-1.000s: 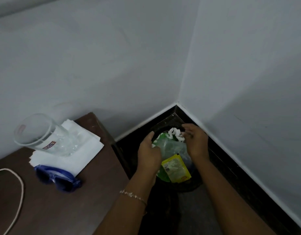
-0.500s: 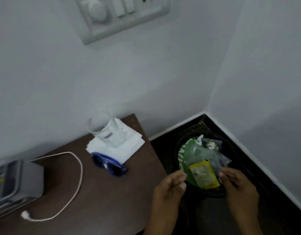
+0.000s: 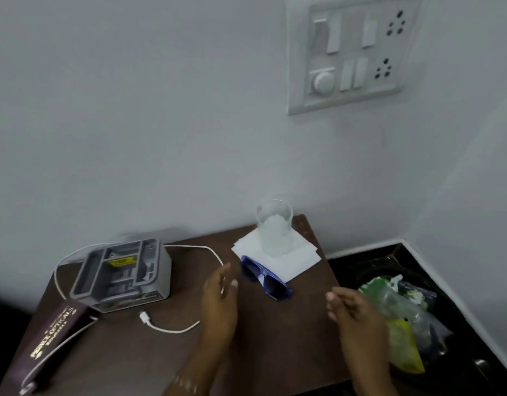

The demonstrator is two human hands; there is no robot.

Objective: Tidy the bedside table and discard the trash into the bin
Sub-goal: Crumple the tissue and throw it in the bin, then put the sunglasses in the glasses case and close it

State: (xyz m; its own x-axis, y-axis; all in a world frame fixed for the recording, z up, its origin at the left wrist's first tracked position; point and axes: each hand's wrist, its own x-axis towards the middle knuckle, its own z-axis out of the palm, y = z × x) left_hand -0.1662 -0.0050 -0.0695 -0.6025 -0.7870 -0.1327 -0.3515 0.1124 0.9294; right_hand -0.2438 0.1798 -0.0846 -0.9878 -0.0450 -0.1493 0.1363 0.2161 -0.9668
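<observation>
Since half a second ago, I see both hands have come off the crumpled green and yellow plastic wrappers (image 3: 397, 310). These sit piled in the round black bin (image 3: 369, 271) past the right edge of the dark brown wooden bedside table (image 3: 275, 344). The left hand (image 3: 219, 304) hovers mid-table, fingers straight and together, empty. The right hand (image 3: 356, 317) is over the right edge, fingers loosely curled, holding nothing.

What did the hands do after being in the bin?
Both hands pulled out of the round black bin and moved left over the brown wooden table; the left hand and right hand hold nothing. The green and yellow wrappers stay in the bin. The clear glass, white napkins and blue sunglasses did not move.
</observation>
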